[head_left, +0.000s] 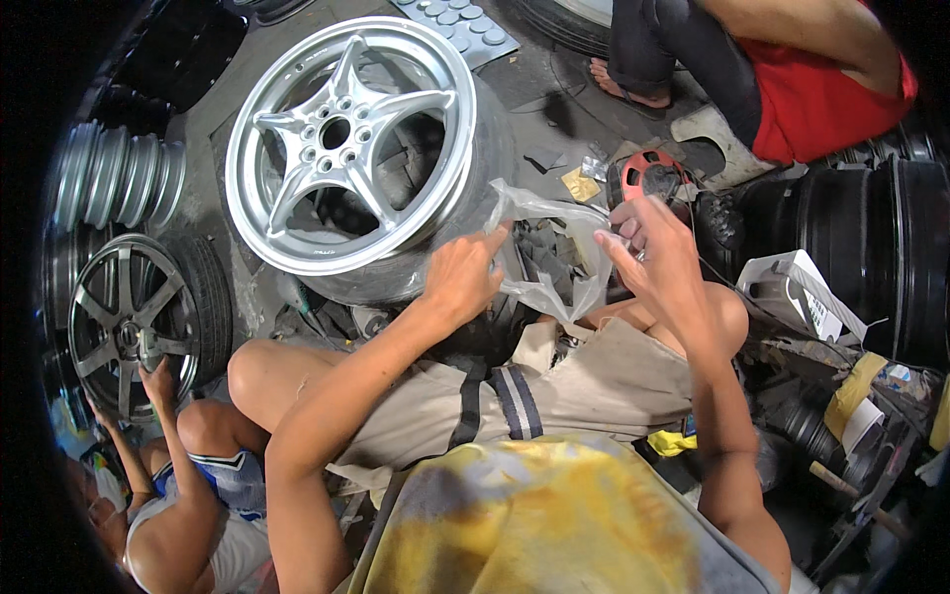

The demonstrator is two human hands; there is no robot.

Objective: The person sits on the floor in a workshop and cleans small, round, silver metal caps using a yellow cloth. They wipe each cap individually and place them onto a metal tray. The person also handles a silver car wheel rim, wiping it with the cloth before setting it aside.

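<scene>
My left hand (463, 272) grips the left side of a torn, translucent plastic bag (559, 305) above my lap. My right hand (648, 247) pinches the bag's right side, its fingertips raised and curled. The bag is stretched open between them over dark scraps (554, 252) on the floor. To the left of the bag a silver five-spoke wheel rim (356, 213) lies face up on a tyre (376, 289). A red and black round object (638, 168) sits just behind my right hand, partly hidden by it.
A co-worker's hand (158, 381) is at a grey wheel (114, 317) on the left. Another person's foot (633, 89) is at the upper right. Stacked rims (119, 173), black rims (851, 262), a white carton (787, 292) and a dotted mat (460, 25) surround me.
</scene>
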